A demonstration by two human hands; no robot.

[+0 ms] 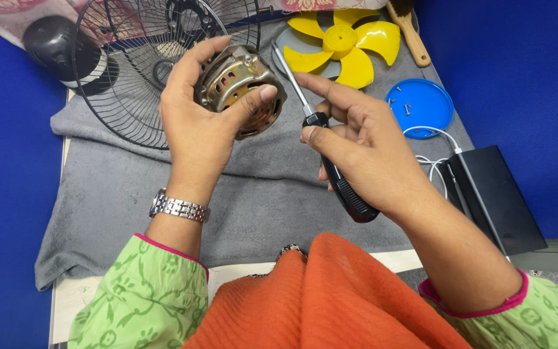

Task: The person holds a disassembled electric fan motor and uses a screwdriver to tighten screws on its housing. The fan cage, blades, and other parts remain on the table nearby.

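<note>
A fan motor [240, 90], round and cased in yellowish metal with slotted vents, is held up above the desk [79, 300] by the left hand [201, 123]; the fingers are curled over its top and the thumb is pressed against its front edge. A screwdriver [330, 155] with a black handle is gripped in the closed right hand [356, 145], the forefinger laid along the steel shaft, whose tip is brought up just beside the right side of the motor. Whether the tip touches the casing cannot be told. A silver wristwatch [179, 208] is worn on the left wrist. Beneath the hands a grey towel [117, 187] is spread over the desk. On it, behind the motor, a black wire fan guard [130, 84] is seen, and to the right a yellow fan blade [347, 42]. Near the blade lies a blue lid [424, 97] with a few small screws in it. A black box [495, 194] with a white cable rests at the right edge.
</note>
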